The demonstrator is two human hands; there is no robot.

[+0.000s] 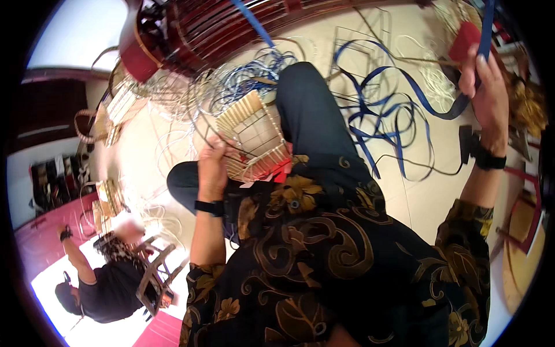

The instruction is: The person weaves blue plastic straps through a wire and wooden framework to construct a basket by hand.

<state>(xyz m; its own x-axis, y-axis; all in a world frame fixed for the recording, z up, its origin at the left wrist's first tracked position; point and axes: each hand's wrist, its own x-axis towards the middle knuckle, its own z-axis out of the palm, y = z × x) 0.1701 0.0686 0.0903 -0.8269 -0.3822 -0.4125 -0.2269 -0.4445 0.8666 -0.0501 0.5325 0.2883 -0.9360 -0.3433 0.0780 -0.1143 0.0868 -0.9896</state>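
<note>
The left hand (213,165) is clenched on the near-left rim of a half-woven basket frame (254,139), a boxy wire cage with pale flat strips wrapped round its upper edge. It rests on the person's lap, against the dark trouser knee (306,110), at about 11 o'clock from the middle of the picture. Held so, with the knee behind it, the frame looks braced so that it cannot swing while the strip is drawn tight; that is a judgement from the grip.

The right hand (488,95) is raised at about 2 o'clock, well apart from the basket, its fingers closed round a blue plastic weaving strip (430,104) — the strip runs up past the hand toward the top edge and down in a sagging curve at 8 o'clock from it, into loose loops on the pale floor (416,202). The lifted arm seems to be taking up slack.

The basket's long axis runs from roughly 10 o'clock to 4 o'clock, its open mouth tilted up and to the right. A red tag or clip (281,172) sits at its near corner, touching the patterned shirt.

Beyond the knee lies a tangle of white and blue cord (231,81), with a dark red slatted chair (191,29) at 12 o'clock. At 8 o'clock another person (98,289) in black sits beside a wooden stool (156,272) — their work is too blurred to tell.
</note>
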